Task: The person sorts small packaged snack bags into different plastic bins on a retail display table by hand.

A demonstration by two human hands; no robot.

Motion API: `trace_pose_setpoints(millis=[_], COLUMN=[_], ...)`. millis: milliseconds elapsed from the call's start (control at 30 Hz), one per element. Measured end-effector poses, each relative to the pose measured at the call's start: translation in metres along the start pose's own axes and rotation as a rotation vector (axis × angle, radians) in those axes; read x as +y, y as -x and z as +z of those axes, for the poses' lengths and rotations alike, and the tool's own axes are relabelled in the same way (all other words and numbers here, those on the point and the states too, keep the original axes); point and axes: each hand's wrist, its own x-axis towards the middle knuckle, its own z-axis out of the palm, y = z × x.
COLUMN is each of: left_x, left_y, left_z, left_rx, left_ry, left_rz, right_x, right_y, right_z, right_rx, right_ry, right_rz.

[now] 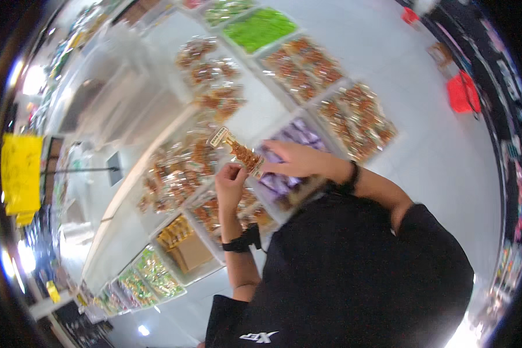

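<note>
A small clear snack packet (240, 152) with brown pieces inside and a printed header is held up over the bins. My right hand (298, 158) comes in from the right and grips its lower right end between thumb and fingers. My left hand (231, 180) is closed in a pinch at the packet's lower edge; its fingertips are partly hidden. Under my right hand stands a bin of purple packets (301, 132). Similar brown snack packets (182, 168) lie heaped on the table beyond my left hand.
Bins of brown packets (356, 122) and bright green packets (260, 29) run along the table's edge. An open cardboard box (188, 255) sits in a bin at lower left. Clear plastic bags (127, 98) are piled far left. A red basket (463, 93) stands on the floor at right.
</note>
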Motion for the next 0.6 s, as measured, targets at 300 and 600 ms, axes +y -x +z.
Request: trace_pose_setpoints(millis=[300,600], left_x=[-0.017,-0.025], left_y=[0.044,0.037], left_z=[0.085,0.11], left_rx=[-0.414,-0.539], left_ry=[-0.2,-0.63], left_rz=[0.105,-0.181], right_x=[0.071,0.181], right_y=[0.048,0.141], right_z=[-0.009,-0.121], right_rx=[-0.019,0.322], right_ry=[-0.212,0.708], right_rz=[0.254,0.036])
